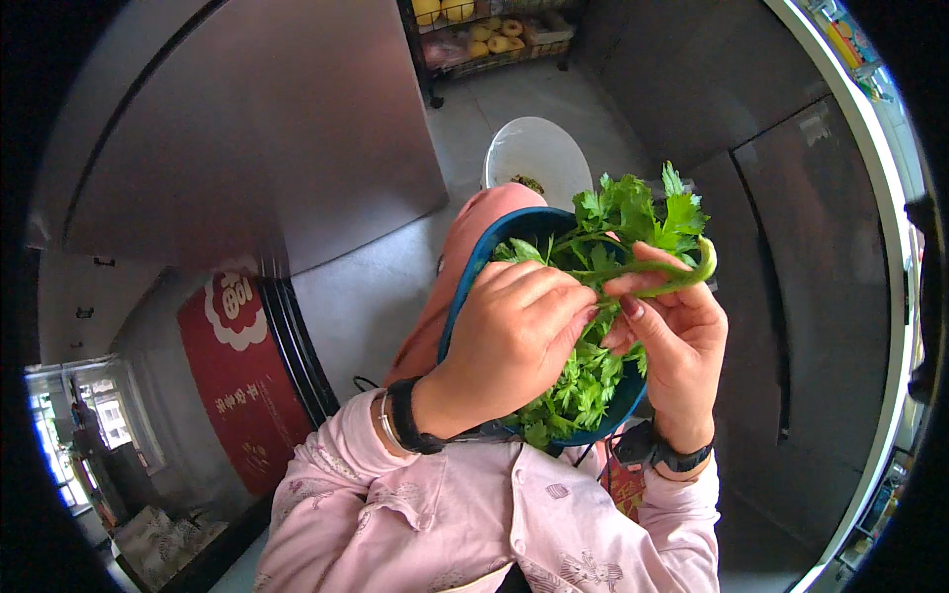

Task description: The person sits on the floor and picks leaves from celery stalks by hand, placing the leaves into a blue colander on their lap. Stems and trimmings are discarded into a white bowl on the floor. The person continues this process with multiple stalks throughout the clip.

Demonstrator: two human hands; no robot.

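Both hands meet over a dark blue basin (472,276) on my lap, which holds leafy green celery (589,385). My right hand (678,341) pinches a bent celery stalk (686,278) between thumb and fingers; the stalk curls back on itself at its right end. Leaves (641,211) spread beyond the basin's far rim. My left hand (519,326) has its fingertips closed on the same stalk's nearer part, close to the right thumb. The left fingers hide part of the stalk and the basin's left side.
A white bin (537,148) with some scraps inside stands on the floor beyond my knee. Past it, a black wire rack (497,55) holds yellow produce. Dark cabinet panels (815,200) rise at right, a large grey panel (274,126) at left. A red box (237,385) bears writing.
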